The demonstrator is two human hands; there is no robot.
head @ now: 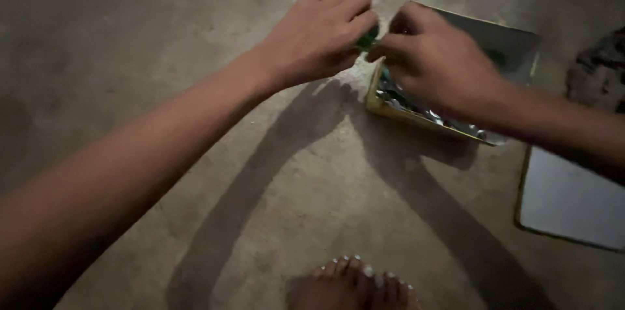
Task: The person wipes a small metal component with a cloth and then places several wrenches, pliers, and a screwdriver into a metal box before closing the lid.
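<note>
Over the concrete floor (130, 37), both hands are meeting at the open yellow-rimmed tin (381, 107), left hand (319, 37) & right hand (433, 56) each pinching a small green piece (366, 39) btwn fingertips, w/ many shiny bits remaining inside, lid (566, 199) lying nearby.

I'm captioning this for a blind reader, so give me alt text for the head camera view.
Two bare hands meet over the corner of an open yellow-rimmed box on a concrete floor, the left hand and right hand pinching a small green thing between them. A flat lid lies at right; bare toes show below.
</note>
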